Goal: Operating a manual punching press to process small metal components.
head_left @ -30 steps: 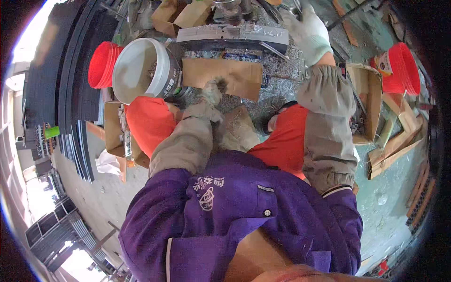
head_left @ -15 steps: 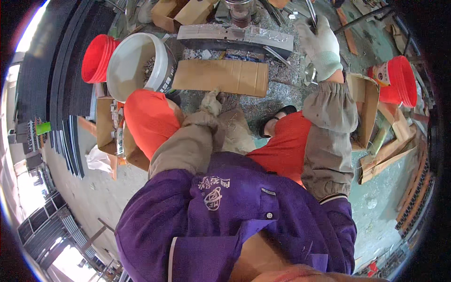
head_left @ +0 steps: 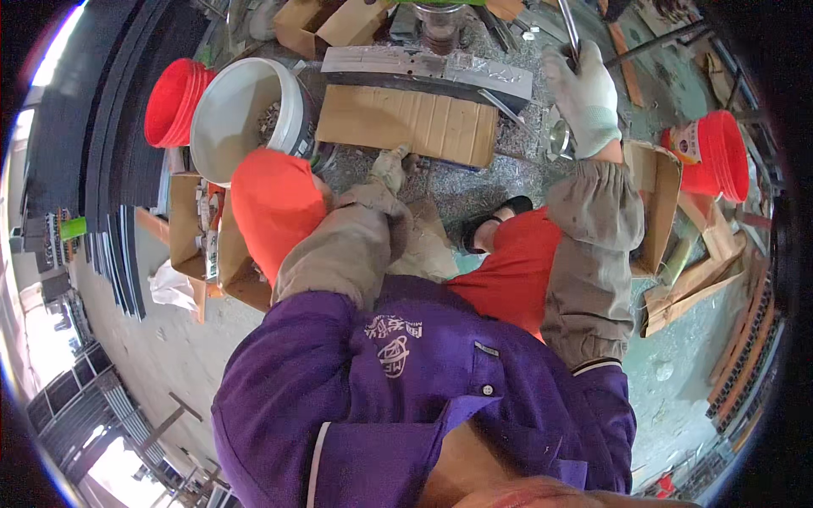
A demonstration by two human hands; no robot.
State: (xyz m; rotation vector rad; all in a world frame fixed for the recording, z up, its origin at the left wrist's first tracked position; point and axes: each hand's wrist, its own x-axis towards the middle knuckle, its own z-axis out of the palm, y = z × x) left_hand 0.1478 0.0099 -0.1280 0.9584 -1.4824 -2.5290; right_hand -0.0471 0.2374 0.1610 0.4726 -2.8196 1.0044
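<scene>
My right hand (head_left: 586, 95), in a whitish knitted glove, is closed around a slim metal lever (head_left: 569, 25) at the upper right. My left hand (head_left: 389, 170), in a dirty glove, is closed low in the middle, at the near edge of a brown cardboard piece (head_left: 406, 123). Whatever its fingers hold is hidden there. Beyond the cardboard lies a long silvery metal bar or plate (head_left: 423, 66), with part of a machine's metal column (head_left: 438, 30) behind it. A thin metal strip (head_left: 508, 110) slants off the bar's right end.
A white bucket (head_left: 207, 127) with small metal pieces and a red bucket (head_left: 174, 102) stand left. Another red bucket (head_left: 720, 157) stands right, beside an open cardboard box (head_left: 652, 203). A box with parts (head_left: 188, 245) sits by my left knee. Metal shavings litter the work area.
The cardboard piece has turned slightly, its right end now nearer to me. My right hand and the lever appear a little lower and farther right. A green part now shows above the column.
</scene>
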